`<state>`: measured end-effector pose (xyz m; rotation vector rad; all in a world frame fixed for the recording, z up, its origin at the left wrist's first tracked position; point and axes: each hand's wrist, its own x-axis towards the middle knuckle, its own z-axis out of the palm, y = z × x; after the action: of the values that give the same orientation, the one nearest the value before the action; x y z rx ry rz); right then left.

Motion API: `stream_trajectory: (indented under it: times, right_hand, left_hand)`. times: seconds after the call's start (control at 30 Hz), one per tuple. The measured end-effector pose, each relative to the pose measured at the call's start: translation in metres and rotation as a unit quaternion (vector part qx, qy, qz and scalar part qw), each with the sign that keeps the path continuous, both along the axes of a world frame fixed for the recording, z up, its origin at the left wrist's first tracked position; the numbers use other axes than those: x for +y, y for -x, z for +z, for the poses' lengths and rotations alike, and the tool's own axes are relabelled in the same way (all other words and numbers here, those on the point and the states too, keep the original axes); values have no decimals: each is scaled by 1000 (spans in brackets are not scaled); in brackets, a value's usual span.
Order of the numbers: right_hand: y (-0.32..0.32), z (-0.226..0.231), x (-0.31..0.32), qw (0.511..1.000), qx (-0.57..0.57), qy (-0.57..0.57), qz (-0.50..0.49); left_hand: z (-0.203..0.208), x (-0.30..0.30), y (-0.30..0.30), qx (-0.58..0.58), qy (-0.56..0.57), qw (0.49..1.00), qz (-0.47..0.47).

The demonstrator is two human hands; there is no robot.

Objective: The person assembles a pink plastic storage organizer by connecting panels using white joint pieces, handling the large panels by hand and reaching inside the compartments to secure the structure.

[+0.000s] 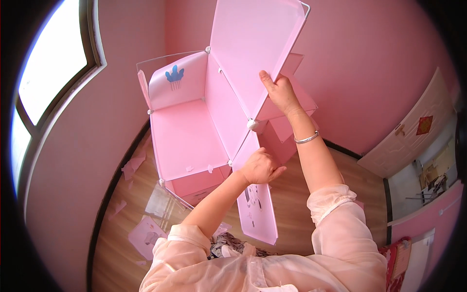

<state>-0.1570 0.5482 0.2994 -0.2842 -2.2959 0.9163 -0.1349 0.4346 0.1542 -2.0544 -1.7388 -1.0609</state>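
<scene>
A pink cube shelf (182,141) built from plastic panels, thin rods and white connectors stands before me. Its upright upper panel (253,44) is gripped along the right edge by my right hand (283,95), thumb on the face toward me and fingers behind. Lower down, my left hand (260,168) is closed in front of a hanging pink panel (257,214) with a printed cartoon figure. Whatever its curled fingers hold is hidden. Between the hands sits a white connector (251,124) at the panel corner. A blue crown print (175,73) marks the far-left panel.
Pink scraps (134,166) and a loose pink panel (146,237) lie on the wooden floor at left. A clear sheet (160,200) is beside the shelf's base. There is a window (51,58) on the left and a white door (408,131) on the right.
</scene>
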Motion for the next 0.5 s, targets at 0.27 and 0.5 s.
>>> stream_trajectory:
  times: [0.27, 0.5]
  right_hand:
    - [35, -54, -17, 944, 289, -60, -149]
    - [50, -36, -19, 923, 320, -107, -186]
  left_hand:
    - [-18, 3, -5, -87, -163, 982, -46]
    - [-16, -4, 3, -131, -222, 964, -65]
